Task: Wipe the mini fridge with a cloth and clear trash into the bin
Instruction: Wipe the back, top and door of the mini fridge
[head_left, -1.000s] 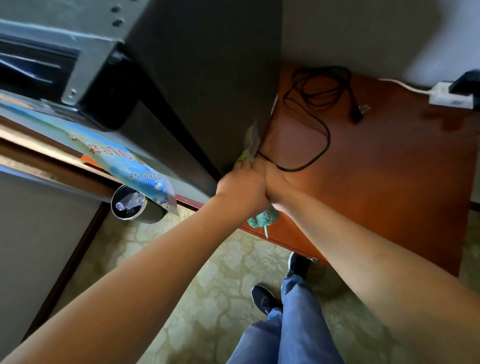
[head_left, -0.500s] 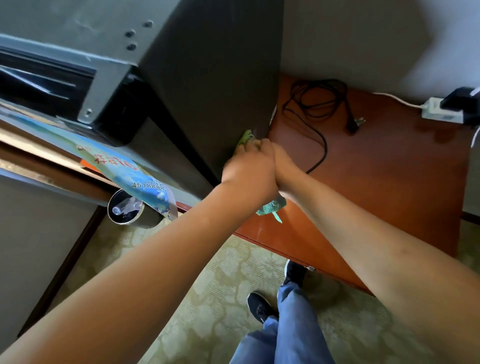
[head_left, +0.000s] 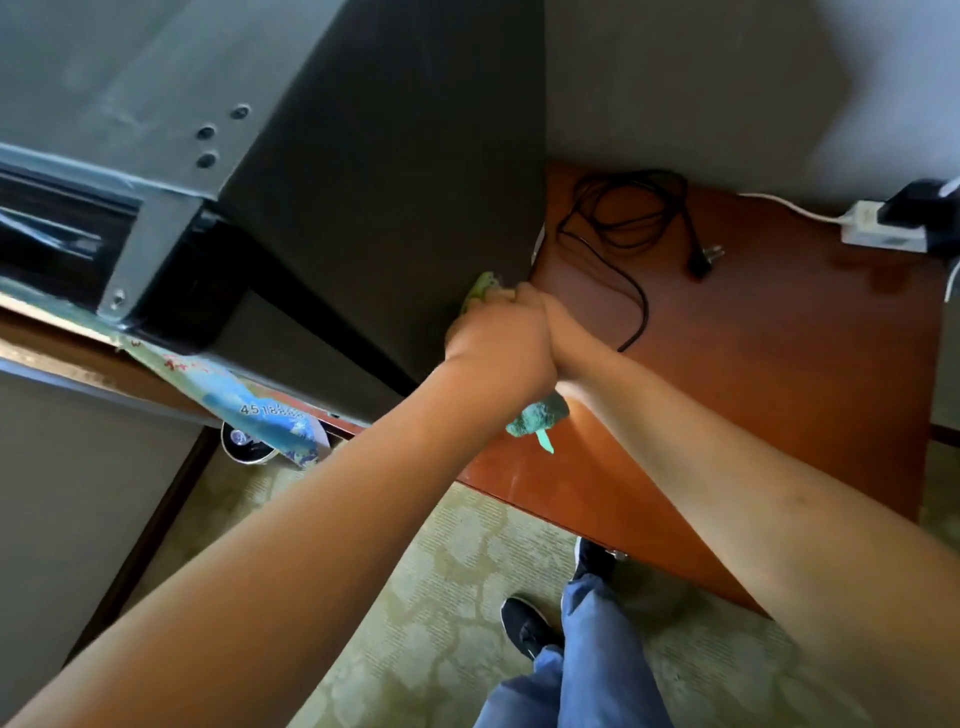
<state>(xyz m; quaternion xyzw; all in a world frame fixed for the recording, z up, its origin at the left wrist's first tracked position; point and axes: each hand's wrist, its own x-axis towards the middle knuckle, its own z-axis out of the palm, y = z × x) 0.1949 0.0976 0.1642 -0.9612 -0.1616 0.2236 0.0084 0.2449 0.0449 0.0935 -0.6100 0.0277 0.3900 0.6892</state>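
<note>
The dark grey mini fridge (head_left: 395, 171) stands on a reddish wooden cabinet top (head_left: 779, 364), its door swung open at the left. A green cloth (head_left: 535, 415) is pressed against the fridge's right side near the bottom corner; one end peeks out above the hands, the other hangs below them. My left hand (head_left: 498, 338) grips the cloth against the fridge wall. My right hand (head_left: 566, 338) lies tight beside the left one, and its fingers are hidden behind it. A round bin (head_left: 244, 444) stands on the floor, partly covered by a blue printed sheet (head_left: 265, 410).
A black power cable (head_left: 623, 234) with a loose plug lies coiled on the cabinet right of the fridge. A white power strip (head_left: 878, 231) sits at the back right by the wall. My legs and dark shoes (head_left: 524, 623) stand on patterned carpet below.
Both hands have slid the cloth along the fridge's side toward its back corner, away from the cabinet's front edge. The view has shifted slightly downward.
</note>
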